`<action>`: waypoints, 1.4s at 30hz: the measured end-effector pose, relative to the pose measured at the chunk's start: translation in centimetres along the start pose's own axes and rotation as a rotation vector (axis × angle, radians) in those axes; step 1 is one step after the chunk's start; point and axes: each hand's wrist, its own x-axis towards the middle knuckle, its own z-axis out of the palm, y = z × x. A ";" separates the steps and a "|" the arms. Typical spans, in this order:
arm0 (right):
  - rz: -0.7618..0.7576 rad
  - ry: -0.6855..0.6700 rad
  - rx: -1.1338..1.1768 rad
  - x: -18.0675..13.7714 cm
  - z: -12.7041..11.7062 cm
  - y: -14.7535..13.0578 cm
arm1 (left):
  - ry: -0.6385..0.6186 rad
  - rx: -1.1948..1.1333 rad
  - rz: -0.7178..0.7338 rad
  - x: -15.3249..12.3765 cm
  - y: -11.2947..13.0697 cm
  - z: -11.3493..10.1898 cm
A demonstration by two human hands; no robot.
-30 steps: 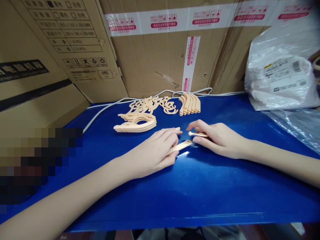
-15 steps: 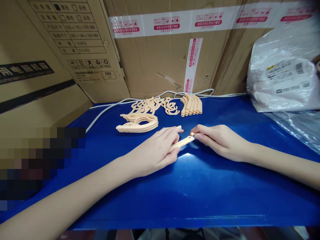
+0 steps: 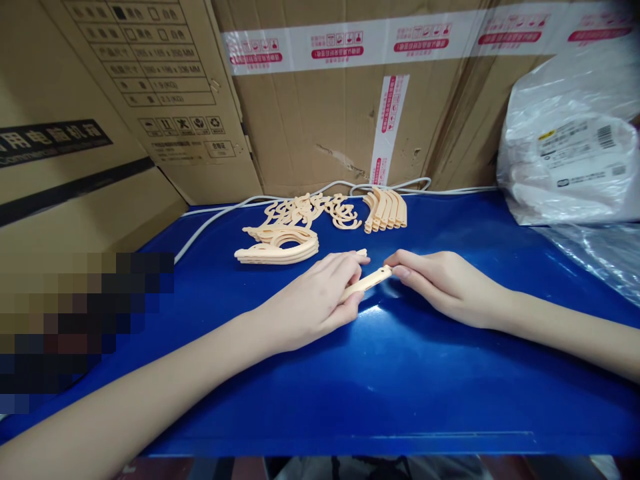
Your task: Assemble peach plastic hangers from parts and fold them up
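My left hand is closed around a cream plastic hanger arm, whose end with a small dark hole points right. Another cream tip pokes out by the left index finger; most of what lies under the palm is hidden. My right hand pinches a small cream plastic piece between thumb and index finger, right at the arm's end. Its fingers cover most of that piece, so its shape cannot be made out.
Stacked folded hangers lie left on the blue table. Behind them is a pile of cream hooks, with a row of curved hanger arms to the right. A white cable, cardboard boxes and a plastic-wrapped package line the back.
The small piece in my right fingers has gone from just above the hanger arm's end to against it. My left hand keeps its hold, and the view has shifted slightly.
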 end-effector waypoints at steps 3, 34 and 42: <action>-0.013 -0.010 0.034 -0.1 0.0 0.0 | 0.005 0.007 0.006 0.0 -0.1 0.1; -0.056 -0.036 -0.051 -0.5 -0.1 -0.3 | -0.024 0.163 0.120 0.0 -0.4 0.9; -0.150 0.044 -0.258 -0.6 0.2 0.0 | -0.030 0.177 0.139 0.0 -0.5 0.8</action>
